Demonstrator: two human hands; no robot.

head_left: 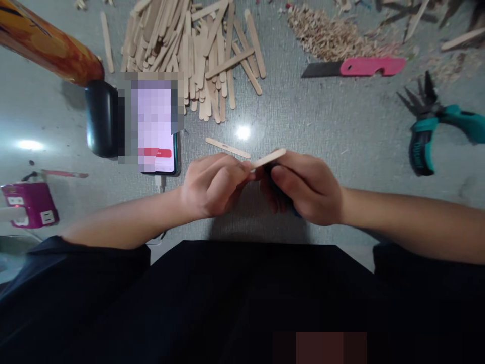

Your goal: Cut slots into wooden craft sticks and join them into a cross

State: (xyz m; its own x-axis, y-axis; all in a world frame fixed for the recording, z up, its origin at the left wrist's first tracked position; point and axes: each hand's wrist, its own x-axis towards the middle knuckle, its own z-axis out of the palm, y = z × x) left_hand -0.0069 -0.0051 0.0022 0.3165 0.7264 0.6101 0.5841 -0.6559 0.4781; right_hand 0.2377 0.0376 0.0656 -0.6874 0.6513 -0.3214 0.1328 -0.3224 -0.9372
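Observation:
Both hands meet over the grey floor near my lap. My left hand (212, 184) is closed, its fingertips pinching the near end of a flat wooden craft stick (270, 157). My right hand (303, 187) is curled around a dark tool I cannot make out, pressed against the same stick. Another single stick (227, 147) lies on the floor just beyond my left hand. A big loose pile of the same sticks (193, 50) lies farther away at top centre.
A phone (157, 126) leans on a black object (101, 119) at left, beside an orange tube (49, 48). A pink-handled blade (356, 67) and wood shavings (329, 35) lie at top right. Teal pliers (432, 131) sit at right, a magenta power strip (28, 205) at left.

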